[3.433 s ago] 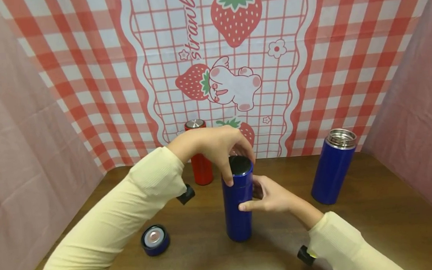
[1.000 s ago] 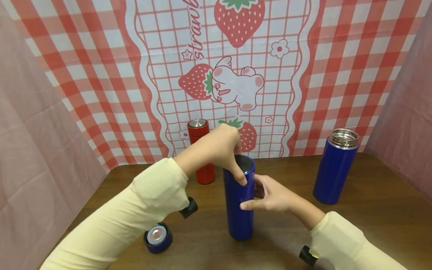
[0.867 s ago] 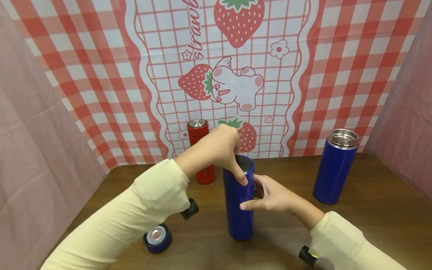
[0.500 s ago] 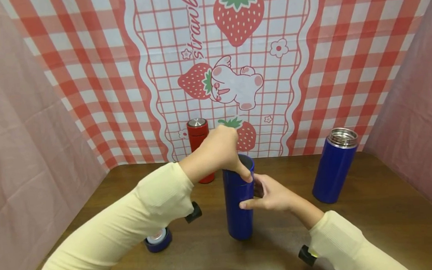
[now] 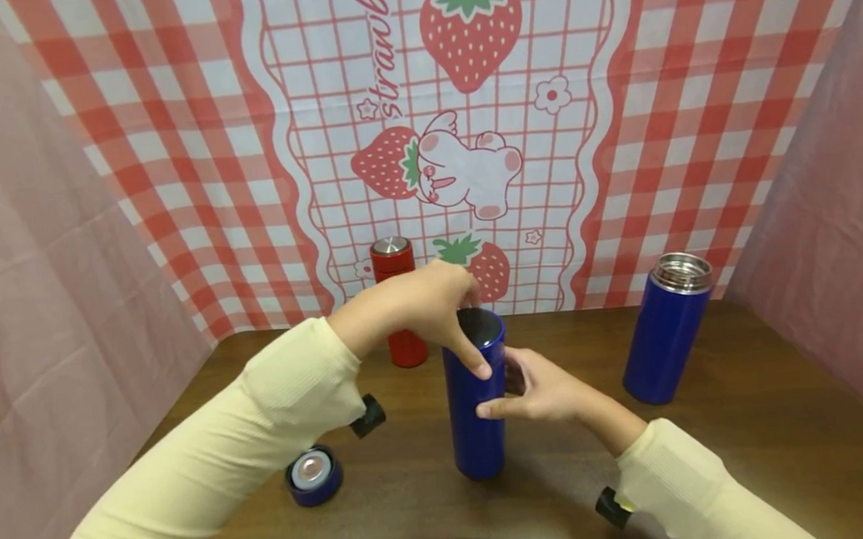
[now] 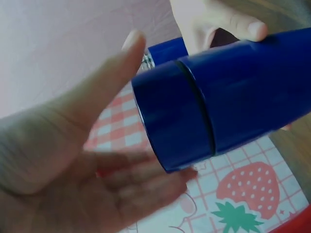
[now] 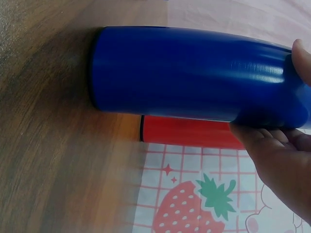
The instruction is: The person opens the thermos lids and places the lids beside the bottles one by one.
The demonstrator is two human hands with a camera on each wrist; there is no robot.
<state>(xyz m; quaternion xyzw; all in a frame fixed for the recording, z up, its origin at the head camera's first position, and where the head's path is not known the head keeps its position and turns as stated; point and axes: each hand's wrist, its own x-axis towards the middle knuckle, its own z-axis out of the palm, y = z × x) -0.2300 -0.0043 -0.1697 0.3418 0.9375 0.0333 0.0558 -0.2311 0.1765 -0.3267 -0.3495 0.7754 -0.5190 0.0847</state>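
Note:
A tall blue thermos [image 5: 477, 433] stands upright on the table in the middle of the head view. My right hand [image 5: 537, 387] grips its side, thumb in front and fingers behind. On the thermos's top sits its blue lid [image 6: 167, 116], with a dark seam between lid and body in the left wrist view. Around that lid my left hand [image 5: 434, 307] is spread loosely, thumb straight and fingers extended along the far side. In the right wrist view the thermos body [image 7: 184, 73] rests its base on the wood, the right fingers wrapped near its upper part.
A second blue thermos [image 5: 662, 341] without a lid, its steel mouth showing, stands at the right. Left of centre, a loose blue lid [image 5: 314, 476] lies underside up. Behind my left hand stands a red thermos [image 5: 407, 350], near the checked cloth [image 5: 246, 191] backdrop.
Over the last second my left hand twisted around the lid, its thumb moving rightward, then turned back left and loosened. My right hand has kept its grip on the thermos.

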